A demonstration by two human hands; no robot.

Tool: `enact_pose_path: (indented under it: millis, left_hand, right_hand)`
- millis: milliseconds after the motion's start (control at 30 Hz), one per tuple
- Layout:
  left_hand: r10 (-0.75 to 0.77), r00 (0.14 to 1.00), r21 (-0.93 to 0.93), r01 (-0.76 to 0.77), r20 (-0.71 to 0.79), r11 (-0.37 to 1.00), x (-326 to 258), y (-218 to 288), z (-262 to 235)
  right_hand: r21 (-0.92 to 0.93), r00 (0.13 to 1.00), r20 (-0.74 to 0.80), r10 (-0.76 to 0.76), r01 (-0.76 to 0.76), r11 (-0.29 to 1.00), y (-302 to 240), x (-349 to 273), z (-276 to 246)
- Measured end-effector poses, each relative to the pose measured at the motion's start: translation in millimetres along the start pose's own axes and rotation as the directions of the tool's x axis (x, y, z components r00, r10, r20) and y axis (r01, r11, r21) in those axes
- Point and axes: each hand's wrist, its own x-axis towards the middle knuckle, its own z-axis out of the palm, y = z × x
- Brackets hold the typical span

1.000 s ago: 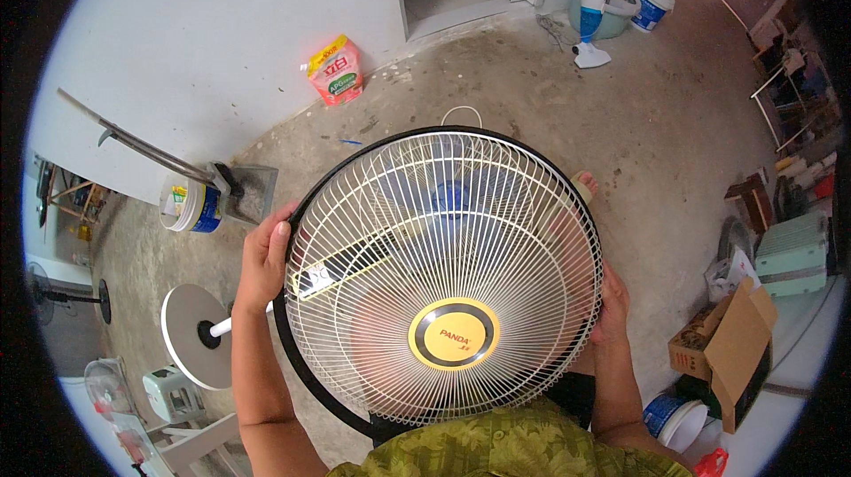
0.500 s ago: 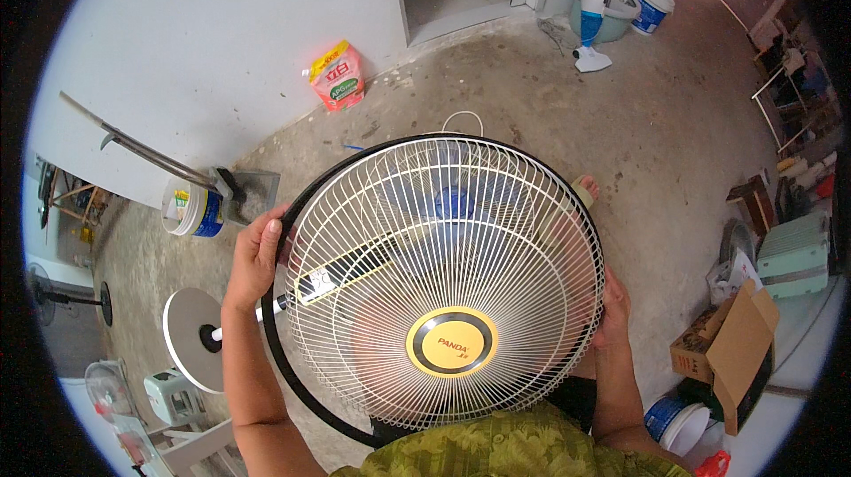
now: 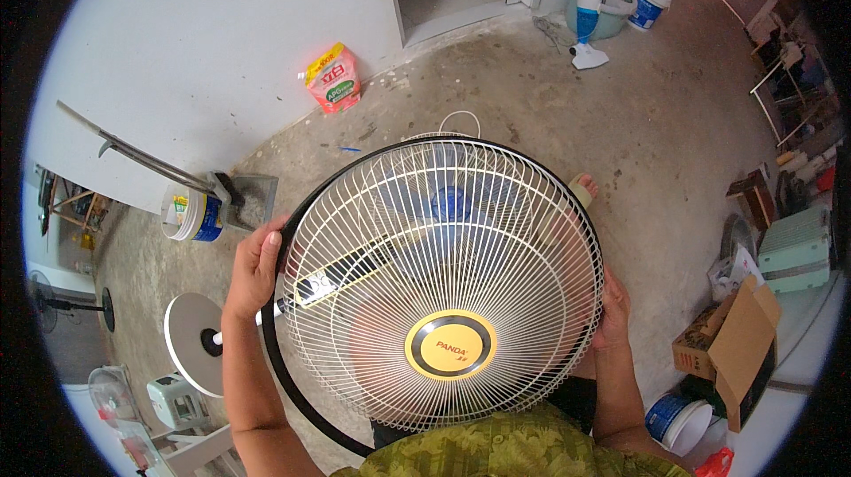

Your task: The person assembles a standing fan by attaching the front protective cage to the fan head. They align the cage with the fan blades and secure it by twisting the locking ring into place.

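A round white wire fan grille (image 3: 507, 300) with a yellow centre badge (image 3: 450, 346) faces up in front of me. A black ring (image 3: 306, 406) runs around its edge, close along the top and right but standing away at the lower left. My left hand (image 3: 255, 273) is closed on the ring at the left, thumb on top. At the right edge my right hand (image 3: 612, 310) grips the grille's rim; its fingertips are partly hidden. Behind the wires show blue fan blades with a blue hub (image 3: 450, 203) and a dark control panel (image 3: 350, 273) on the tilted stand.
The stand's round white base (image 3: 188, 344) lies at the left. A bucket (image 3: 197, 215) and dustpan (image 3: 253, 202) stand beyond it. A pink detergent bag (image 3: 332, 82) leans on the wall. At the right are a cardboard box (image 3: 745, 348) and another bucket (image 3: 678, 424).
The black ring lies slightly closer to the grille at the upper left, and white rim wire shows above it at the top. Both hands keep their hold; the view has shifted slightly.
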Motion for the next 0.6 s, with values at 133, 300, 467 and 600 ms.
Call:
enact_pose_path:
  millis: [133,300,467,600]
  left_hand:
    - [0.012,0.999,-0.079,-0.015,-0.044,0.997,0,-4,10]
    - [-0.060,0.998,0.067,0.061,-0.016,0.996,-12,-6,-10]
    - [0.024,0.993,-0.064,-0.017,0.117,0.998,9,-16,-6]
    - [-0.106,0.960,-0.272,0.177,0.258,0.946,4,-26,-9]
  right_hand:
    - [0.013,0.999,-0.005,0.031,-0.031,0.999,-3,3,1]
    - [-0.034,0.998,0.062,0.018,-0.016,0.999,7,8,-8]
    - [-0.016,0.993,-0.047,0.104,-0.105,0.994,18,1,-27]
    - [0.073,0.970,0.192,0.149,-0.166,0.983,20,1,-52]
